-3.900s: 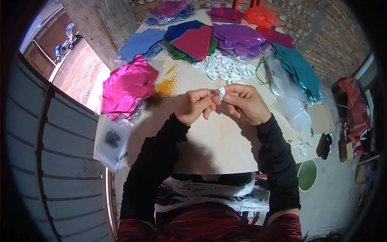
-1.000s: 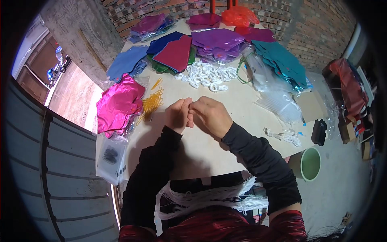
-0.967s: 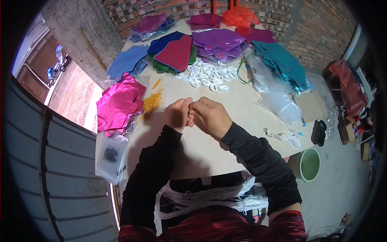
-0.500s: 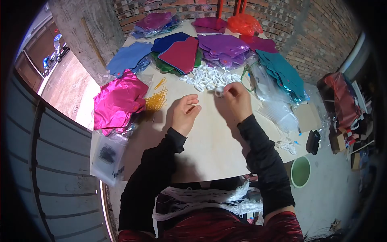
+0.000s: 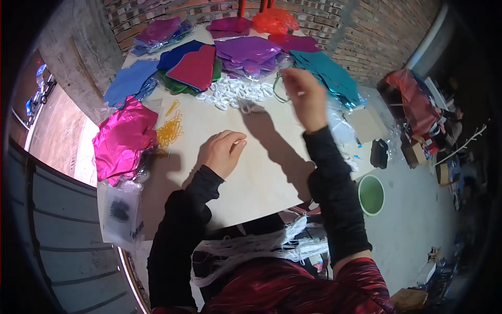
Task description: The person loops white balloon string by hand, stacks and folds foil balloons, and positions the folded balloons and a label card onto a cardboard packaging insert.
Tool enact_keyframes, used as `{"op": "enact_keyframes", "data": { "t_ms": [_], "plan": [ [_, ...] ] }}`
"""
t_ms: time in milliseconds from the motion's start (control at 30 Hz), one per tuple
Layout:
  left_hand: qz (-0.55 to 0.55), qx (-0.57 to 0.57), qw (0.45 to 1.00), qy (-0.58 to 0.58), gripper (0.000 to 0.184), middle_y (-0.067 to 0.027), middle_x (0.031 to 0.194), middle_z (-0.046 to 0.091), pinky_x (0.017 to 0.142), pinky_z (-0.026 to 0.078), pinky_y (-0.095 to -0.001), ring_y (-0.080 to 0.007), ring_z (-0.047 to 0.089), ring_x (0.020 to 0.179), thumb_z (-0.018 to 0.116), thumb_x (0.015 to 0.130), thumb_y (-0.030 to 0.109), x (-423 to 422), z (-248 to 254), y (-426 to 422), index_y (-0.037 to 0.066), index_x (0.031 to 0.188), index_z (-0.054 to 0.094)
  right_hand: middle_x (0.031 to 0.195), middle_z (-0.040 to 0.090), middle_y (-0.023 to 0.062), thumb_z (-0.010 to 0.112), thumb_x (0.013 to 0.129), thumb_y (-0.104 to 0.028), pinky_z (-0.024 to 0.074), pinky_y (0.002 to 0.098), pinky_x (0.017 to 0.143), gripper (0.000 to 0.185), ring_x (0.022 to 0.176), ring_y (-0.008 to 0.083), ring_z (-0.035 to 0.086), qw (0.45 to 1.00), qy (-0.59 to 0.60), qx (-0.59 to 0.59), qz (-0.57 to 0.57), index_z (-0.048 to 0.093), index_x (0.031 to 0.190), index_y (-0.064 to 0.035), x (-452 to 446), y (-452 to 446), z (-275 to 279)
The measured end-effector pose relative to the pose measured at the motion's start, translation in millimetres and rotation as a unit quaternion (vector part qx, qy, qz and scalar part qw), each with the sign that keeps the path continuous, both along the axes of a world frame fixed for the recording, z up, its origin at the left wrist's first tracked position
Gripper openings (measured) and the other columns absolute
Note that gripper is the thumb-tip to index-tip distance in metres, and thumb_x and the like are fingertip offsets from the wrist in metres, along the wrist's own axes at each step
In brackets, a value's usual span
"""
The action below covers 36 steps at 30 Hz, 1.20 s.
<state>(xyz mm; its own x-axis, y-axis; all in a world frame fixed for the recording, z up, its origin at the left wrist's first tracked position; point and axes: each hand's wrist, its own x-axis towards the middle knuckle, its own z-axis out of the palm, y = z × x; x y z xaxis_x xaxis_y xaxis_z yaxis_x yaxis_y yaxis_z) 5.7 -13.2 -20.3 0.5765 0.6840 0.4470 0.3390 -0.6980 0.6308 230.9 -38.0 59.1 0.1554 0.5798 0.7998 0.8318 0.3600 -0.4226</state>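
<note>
My left hand (image 5: pixel 224 153) hovers above the middle of the wooden tabletop (image 5: pixel 222 201), fingers loosely bent and the thumb apart from them, with nothing between. Raised over the table's right side is my right hand (image 5: pixel 306 99); its fingers curl forward but are blurred, so whether they hold anything is unclear. Left of that hand lies a pile of small white string coils (image 5: pixel 238 91). Teal fabric pieces (image 5: pixel 327 76) are behind and to its right, and a thin green loop (image 5: pixel 278 89) shows beside its fingers. Clear plastic bags (image 5: pixel 342 125) are partly hidden by it.
Yellow clips (image 5: pixel 169 131) and a shiny pink bundle (image 5: pixel 124 138) lie at the left. Purple (image 5: pixel 248 52), crimson (image 5: pixel 193 68) and blue (image 5: pixel 130 81) fabric pieces fill the back. A green bucket (image 5: pixel 371 195) stands on the floor at right. White string hanks (image 5: pixel 261 243) rest on my lap.
My right hand has risen from the white coils and moved toward the teal fabric. My left hand stays over the table, its thumb and fingers closer together. The view has swung right.
</note>
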Motion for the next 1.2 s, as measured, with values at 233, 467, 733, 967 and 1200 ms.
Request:
{"op": "enact_keyframes", "data": {
  "t_ms": [233,467,733,967,1200],
  "plan": [
    [-0.034,-0.022,0.998,0.038,0.016,-0.0101,0.073,0.062,0.067,0.049,-0.0358,-0.0245,0.063,0.07,0.051,0.086,0.017,12,3,-24,0.007,0.096,0.061,0.07,0.062,0.0139,0.06,0.081,-0.01,0.0452,0.0314,0.06,0.013,0.061,0.0204,0.059,0.961,-0.029,-0.242,-0.129,0.065,0.084,0.0018,66,-154,14],
    [-0.15,0.096,0.984,0.012,0.02,-0.0095,0.096,0.057,0.079,0.045,-0.0396,-0.0278,0.056,0.093,0.056,0.077,0.016,136,-25,-83,0.006,0.094,0.059,0.086,0.062,0.014,0.06,0.079,-0.009,0.0461,0.0342,0.067,0.016,0.074,0.0275,0.059,0.965,-0.029,-0.236,-0.112,0.066,0.093,-0.0016,80,-193,-79],
    [-0.086,0.265,0.96,0.023,0.012,0.0001,0.074,0.058,0.075,0.041,-0.0338,-0.0192,0.053,0.089,0.056,0.07,0.018,222,-59,-90,0.014,0.062,0.063,0.083,0.056,0.0145,0.056,0.08,-0.001,0.0448,0.0331,0.072,0.017,0.077,0.0294,0.057,0.963,-0.064,-0.233,-0.117,0.062,0.095,0.0008,98,-183,-102],
    [-0.083,0.25,0.965,-0.019,0.015,-0.0022,0.084,0.058,0.076,0.042,-0.0343,-0.0195,0.052,0.092,0.057,0.071,0.019,218,-66,-87,0.011,0.06,0.064,0.084,0.057,0.0131,0.057,0.082,-0.002,0.0446,0.0332,0.074,0.013,0.079,0.0279,0.057,0.963,-0.08,-0.226,-0.121,0.061,0.093,0.0021,93,-185,-102],
    [-0.146,0.159,0.973,0.082,0.021,-0.0114,0.099,0.057,0.084,0.044,-0.0408,-0.029,0.048,0.104,0.063,0.075,0.024,212,-58,-83,0.004,0.078,0.068,0.089,0.058,0.0131,0.056,0.083,-0.004,0.0446,0.0318,0.073,0.02,0.078,0.0248,0.056,0.958,-0.074,-0.26,-0.093,0.062,0.102,0.0008,103,-186,-106]
  ]
}}
